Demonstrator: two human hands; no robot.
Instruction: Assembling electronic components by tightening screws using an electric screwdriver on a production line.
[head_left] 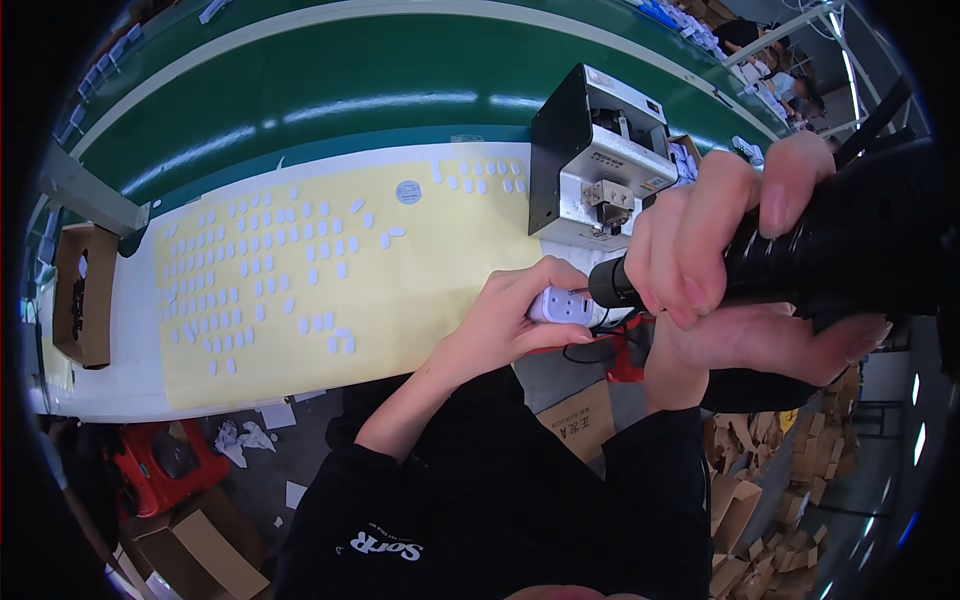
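Head view: your left fingers are curled around a white socket block near the table, partly covering it; your right fingers wrap a black tool, rear cut off, tip contact unclear.

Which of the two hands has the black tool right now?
The right hand: it is wrapped around the thick black tool. The left hand differs, holding the white socket block instead.
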